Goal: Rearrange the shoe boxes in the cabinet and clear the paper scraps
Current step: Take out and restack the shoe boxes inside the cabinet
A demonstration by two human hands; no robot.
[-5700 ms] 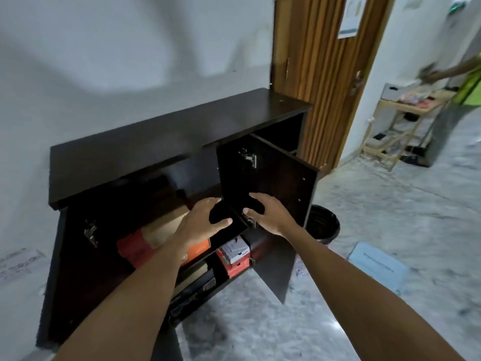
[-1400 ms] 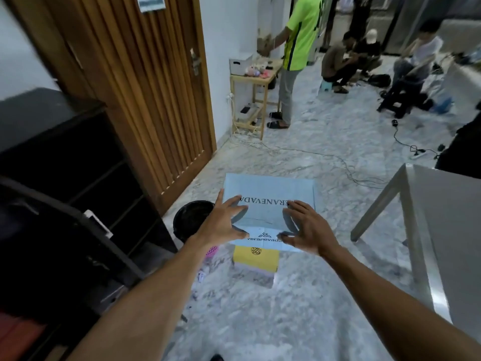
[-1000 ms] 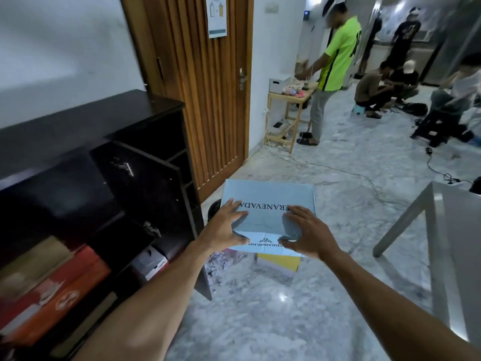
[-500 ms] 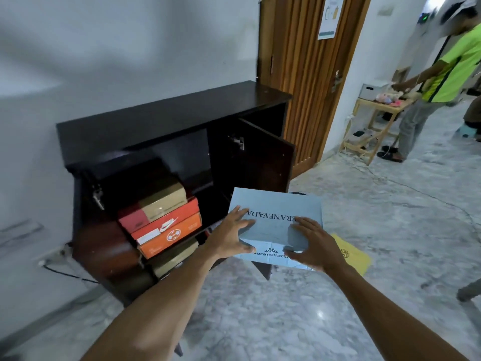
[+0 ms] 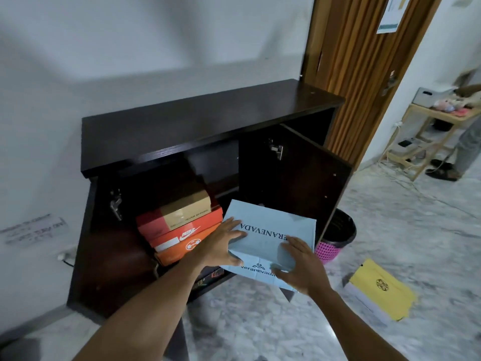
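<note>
We hold the blue box point(image 5: 273, 220) in both hands in front of the open cabinet point(image 5: 195, 126). It is off the floor point(image 5: 390, 217) and tipped a little towards us. Our left hand point(image 5: 221, 243) grasps its near left corner, with the fingers over the lid and the thumb on the front face. Our right hand point(image 5: 302, 267) grasps the near right corner the same way, fingers spread on the lid. The lid reads "VERANEVADA" upside down to us, and the front face carries the same name in small letters.

The box's far edge lies at the cabinet's opening, just right of a stack on the shelf. In that stack a tan box point(image 5: 187, 209) sits on a red box point(image 5: 182, 230), which sits on an orange box point(image 5: 179, 252). We cannot tell whether the blue box touches the stack. Below it, on the bottom shelf, lie dark boxes point(image 5: 208, 276), too dim to read.

The cabinet's right door point(image 5: 299, 178) stands open behind the blue box, with a metal hinge at its top. A black bin point(image 5: 338, 238) with a pink mesh side stands on the floor just beyond that door. A yellow box point(image 5: 380, 287) lies on the floor to the right, well apart from the cabinet.

A slatted wooden door point(image 5: 364, 61) stands right of the cabinet, against the white wall. Far right, a small wooden worktop point(image 5: 429, 131) carries a grey box and some blurred things, with a person's legs point(image 5: 468, 147) beside it.
</note>
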